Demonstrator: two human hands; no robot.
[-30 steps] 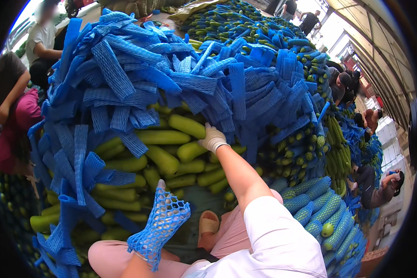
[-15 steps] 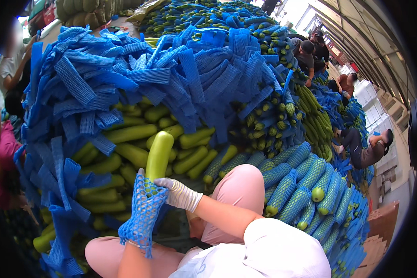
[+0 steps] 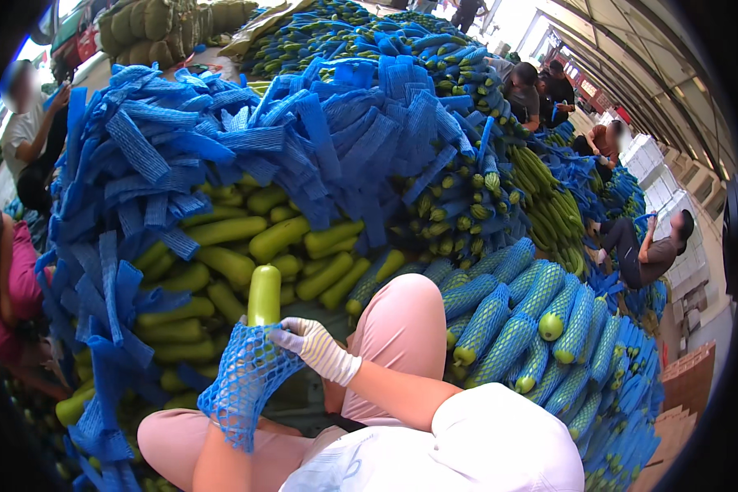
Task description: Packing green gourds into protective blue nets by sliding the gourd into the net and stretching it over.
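A pale green, long gourd [image 3: 264, 295] stands upright before me, its lower part inside a blue foam net sleeve [image 3: 236, 402]. My left hand [image 3: 250, 354] is inside the net, which stretches over the hand down to the wrist; seen through the mesh, its fingers close around the gourd's lower part. In a striped, light-coloured glove, my right hand [image 3: 310, 344] pinches the net's upper edge beside the gourd. Beyond them lie bare gourds [image 3: 221, 231] in a heap. To my right, netted gourds [image 3: 512, 344] are stacked in rows.
Flat blue net sleeves [image 3: 303, 139] are piled behind the bare gourds. Thin dark-green gourds [image 3: 545, 201] lie farther right. People sit or stand at both sides, one in a magenta top [image 3: 26, 279] at the left. White boxes [image 3: 672, 213] and cartons [image 3: 687, 373] line the right.
The gourd has sunk lower into the net and stands straighter. The net is stretched wider over my left hand. My right hand keeps at the net's edge; the view has shifted slightly.
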